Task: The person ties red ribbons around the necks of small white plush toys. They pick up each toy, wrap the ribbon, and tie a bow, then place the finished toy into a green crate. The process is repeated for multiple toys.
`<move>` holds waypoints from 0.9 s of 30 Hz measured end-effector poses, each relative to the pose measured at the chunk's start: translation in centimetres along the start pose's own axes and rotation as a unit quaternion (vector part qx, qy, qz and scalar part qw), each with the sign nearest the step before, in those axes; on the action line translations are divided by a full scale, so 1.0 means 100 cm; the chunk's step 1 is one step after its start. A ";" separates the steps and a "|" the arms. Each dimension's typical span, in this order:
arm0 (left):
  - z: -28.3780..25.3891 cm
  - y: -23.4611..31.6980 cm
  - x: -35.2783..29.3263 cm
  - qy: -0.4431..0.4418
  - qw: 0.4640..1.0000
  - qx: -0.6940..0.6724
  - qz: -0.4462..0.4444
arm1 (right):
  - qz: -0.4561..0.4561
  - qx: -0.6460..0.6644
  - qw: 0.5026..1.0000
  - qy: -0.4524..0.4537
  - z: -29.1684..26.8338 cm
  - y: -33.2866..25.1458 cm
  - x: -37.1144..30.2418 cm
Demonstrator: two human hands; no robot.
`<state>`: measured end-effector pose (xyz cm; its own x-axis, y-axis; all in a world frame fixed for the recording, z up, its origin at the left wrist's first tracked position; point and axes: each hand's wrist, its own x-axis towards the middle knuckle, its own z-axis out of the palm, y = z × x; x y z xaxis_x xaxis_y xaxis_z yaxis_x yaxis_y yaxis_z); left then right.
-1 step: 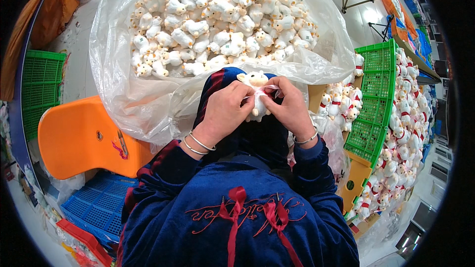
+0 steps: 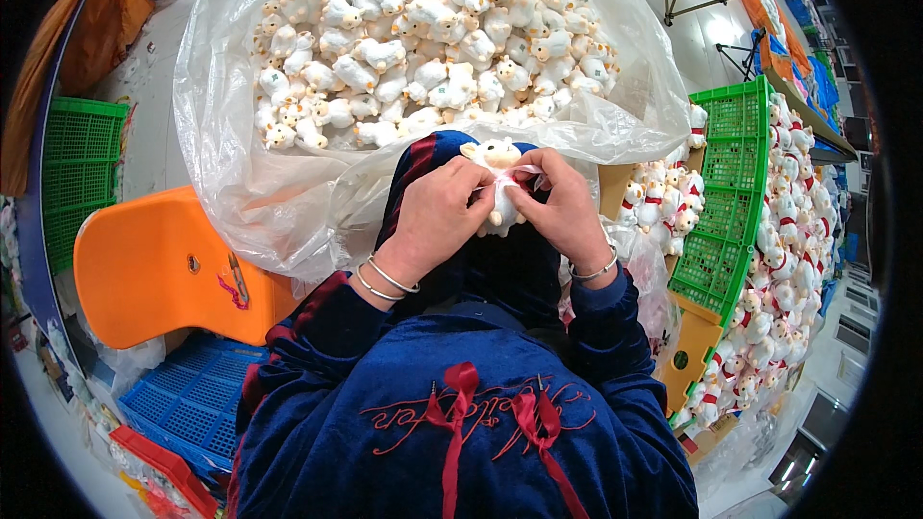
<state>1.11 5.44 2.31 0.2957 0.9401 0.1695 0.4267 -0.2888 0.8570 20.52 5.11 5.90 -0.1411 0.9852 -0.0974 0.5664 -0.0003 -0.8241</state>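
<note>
A small white plush animal [image 2: 501, 215] with a cream head sits upright against my legs, facing up. A pale pink ribbon [image 2: 503, 176] crosses its neck. My left hand [image 2: 435, 209] pinches the ribbon on the left side of the neck. From the other side, my right hand [image 2: 567, 213] grips it between thumb and finger, and a loose end shows above that thumb. The fingers partly hide the toy's sides and the ribbon's knot or crossing.
Beyond my knees, a large clear plastic bag [image 2: 219, 86] holds a heap of similar plush toys [image 2: 385, 58]. At right, a green crate [image 2: 728, 192] stands between toys with red neck ribbons [image 2: 784, 259]. An orange chair [image 2: 144, 269] with small snips [image 2: 237, 279] and a blue crate [image 2: 192, 394] are at left.
</note>
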 end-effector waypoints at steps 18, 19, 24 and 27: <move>-0.012 -0.009 0.011 -0.200 0.833 -0.377 -0.353 | -0.003 -0.030 0.999 -0.024 -0.001 -0.004 0.000; -0.010 -0.009 0.009 -0.195 0.835 -0.369 -0.359 | -0.003 -0.036 0.999 -0.030 -0.001 -0.004 -0.001; -0.005 -0.008 0.006 -0.161 0.843 -0.387 -0.338 | -0.013 -0.006 1.000 -0.020 0.000 0.000 0.003; -0.002 -0.010 0.006 -0.167 0.838 -0.401 -0.331 | 0.013 0.008 1.000 -0.023 -0.003 -0.001 0.004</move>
<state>0.70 6.31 1.64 0.5007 0.7051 -0.5021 -0.0804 0.6154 0.7841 20.65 5.56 6.13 -0.1643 0.9757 -0.1447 0.5581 -0.0290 -0.8293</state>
